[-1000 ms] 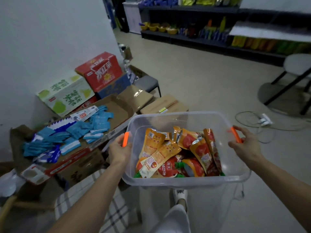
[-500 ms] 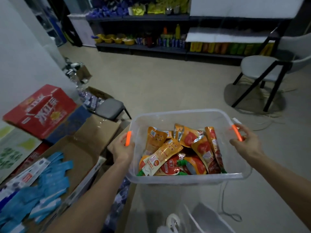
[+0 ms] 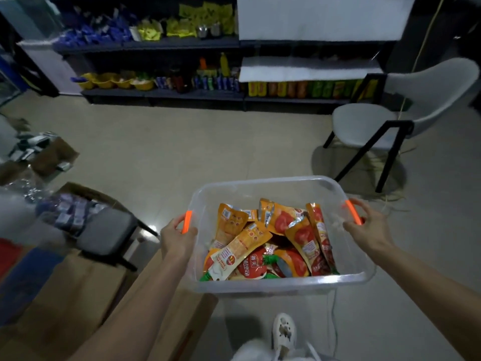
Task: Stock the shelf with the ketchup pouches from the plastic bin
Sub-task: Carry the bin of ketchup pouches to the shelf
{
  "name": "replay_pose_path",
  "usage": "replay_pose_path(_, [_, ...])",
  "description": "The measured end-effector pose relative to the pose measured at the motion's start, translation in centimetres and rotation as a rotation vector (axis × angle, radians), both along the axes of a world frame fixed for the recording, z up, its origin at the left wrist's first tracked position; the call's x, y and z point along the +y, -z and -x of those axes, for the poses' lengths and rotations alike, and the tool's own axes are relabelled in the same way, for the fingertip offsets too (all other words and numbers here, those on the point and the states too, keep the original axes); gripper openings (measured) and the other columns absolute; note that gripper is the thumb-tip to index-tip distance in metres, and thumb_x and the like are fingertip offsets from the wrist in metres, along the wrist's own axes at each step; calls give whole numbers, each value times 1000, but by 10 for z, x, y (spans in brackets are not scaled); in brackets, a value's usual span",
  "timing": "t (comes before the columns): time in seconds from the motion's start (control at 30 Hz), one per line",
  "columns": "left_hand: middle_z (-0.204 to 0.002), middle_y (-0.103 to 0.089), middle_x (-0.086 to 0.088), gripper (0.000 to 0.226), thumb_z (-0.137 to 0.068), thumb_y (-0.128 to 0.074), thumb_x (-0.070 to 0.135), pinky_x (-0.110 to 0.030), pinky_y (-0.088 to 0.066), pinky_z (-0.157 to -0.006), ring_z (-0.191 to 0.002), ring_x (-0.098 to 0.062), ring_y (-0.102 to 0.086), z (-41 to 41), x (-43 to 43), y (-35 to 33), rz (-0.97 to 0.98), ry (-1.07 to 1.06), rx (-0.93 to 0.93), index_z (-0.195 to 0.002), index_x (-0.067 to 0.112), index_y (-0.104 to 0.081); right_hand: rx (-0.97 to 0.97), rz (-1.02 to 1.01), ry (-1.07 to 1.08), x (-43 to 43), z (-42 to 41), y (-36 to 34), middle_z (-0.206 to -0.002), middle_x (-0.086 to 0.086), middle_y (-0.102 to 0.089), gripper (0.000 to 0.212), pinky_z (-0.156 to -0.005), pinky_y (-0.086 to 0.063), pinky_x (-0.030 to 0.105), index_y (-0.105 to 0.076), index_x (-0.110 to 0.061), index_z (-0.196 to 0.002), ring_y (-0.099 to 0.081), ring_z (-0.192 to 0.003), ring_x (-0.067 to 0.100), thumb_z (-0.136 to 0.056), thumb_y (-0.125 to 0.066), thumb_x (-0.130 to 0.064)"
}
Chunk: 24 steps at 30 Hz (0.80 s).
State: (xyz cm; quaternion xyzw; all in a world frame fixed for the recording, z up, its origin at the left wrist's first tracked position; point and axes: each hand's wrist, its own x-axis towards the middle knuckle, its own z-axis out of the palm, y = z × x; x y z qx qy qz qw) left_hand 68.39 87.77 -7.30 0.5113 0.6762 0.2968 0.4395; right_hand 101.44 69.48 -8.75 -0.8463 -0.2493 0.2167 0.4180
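I carry a clear plastic bin [image 3: 263,285] in front of me, above the floor. It holds several orange and red ketchup pouches [image 3: 270,243] with green caps, lying in a loose pile. My left hand [image 3: 177,237] grips the orange handle on the bin's left side. My right hand [image 3: 367,227] grips the orange handle on its right side. The dark shelf [image 3: 166,93] stands across the room at the top of the view, with blue, yellow and green packets on it.
A grey chair with black legs [image 3: 364,126] stands at the right before the shelf. A small grey stool [image 3: 104,230] and cardboard boxes [image 3: 65,295] with packets crowd the left. White sheets [image 3: 307,69] cover part of the shelf. Open floor lies between me and the shelf.
The view has swung right from the boxes by the wall toward the shelf. The shelf and chair now fill the top. Both hands keep the same grip on the bin.
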Motion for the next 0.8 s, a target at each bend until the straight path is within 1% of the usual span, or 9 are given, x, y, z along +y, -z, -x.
replay_pose_path(0.07, [-95,-73,-14,41,-83,-66,4,-38,-56,-72,-76,-28,-66,-33,35,-1,16,-9,-16,-118,25,-68,-2,-19,3,36,-33,-4,-106,2,-61,49,-76,-57,49,-54,-27,-128,-62,-84,21,-83,-69,-14])
replay_pose_path(0.2, [-96,-71,-12,41,-85,-65,5,-31,-52,-71,-80,-27,-65,-95,107,-8,17,10,-52,-121,23,-66,-19,-49,13,108,-94,-10,-109,-6,-60,42,-79,-56,49,-54,-33,-125,-61,-95,20,-85,-66,-39])
replay_pose_path(0.27, [-97,-69,-15,42,-85,-65,6,-30,-49,-69,-81,-33,-65,-130,148,-12,4,36,-53,-124,22,-65,-28,-50,42,143,-123,-8,-108,-4,-61,43,-78,-56,52,-53,-34,-125,-62,-94,22,-85,-67,-34])
replay_pose_path(0.37, [-108,-69,-21,42,-85,-66,7,-38,-53,-73,-87,-41,-65,-180,215,-8,-23,94,-29,-124,20,-64,-35,-62,89,193,-164,-4,-104,-3,-58,46,-78,-56,51,-54,-27,-128,-61,-93,22,-84,-68,-28])
replay_pose_path(0.43, [-108,-68,-23,41,-84,-67,7,-46,-55,-78,-94,-45,-65,-208,252,-8,-30,120,-7,-124,18,-65,-27,-75,110,221,-183,-2,-103,-2,-58,46,-78,-57,48,-54,-22,-129,-60,-91,21,-85,-68,-26])
replay_pose_path(0.5, [-107,-69,-23,41,-84,-67,7,-46,-56,-78,-92,-45,-65,-249,302,-7,-22,155,-17,-123,17,-65,-31,-89,155,257,-214,0,-103,1,-59,46,-75,-55,40,-55,-17,-129,-59,-89,20,-85,-68,-19])
replay_pose_path(0.57, [-103,-70,-21,40,-83,-66,5,-40,-54,-71,-75,-36,-63,-291,350,-9,-22,200,-29,-121,19,-65,-51,-94,196,291,-245,-2,-100,2,-59,42,-70,-50,32,-57,-13,-126,-58,-85,19,-85,-67,-13])
replay_pose_path(0.63, [-95,-69,-16,40,-84,-65,4,-31,-49,-64,-65,-24,-56,-331,391,-11,-30,257,-11,-121,21,-65,-56,-75,249,319,-274,-2,-99,1,-60,41,-72,-48,31,-58,-12,-124,-57,-86,19,-84,-67,-10])
replay_pose_path(0.8, [-87,-65,-2,39,-88,-64,5,-34,-54,-69,-69,-20,-60,-439,477,-7,-40,395,-14,-123,21,-63,-41,-30,402,367,-352,11,-98,8,-66,52,-69,-55,37,-57,-18,-126,-63,-77,24,-78,-68,-1])
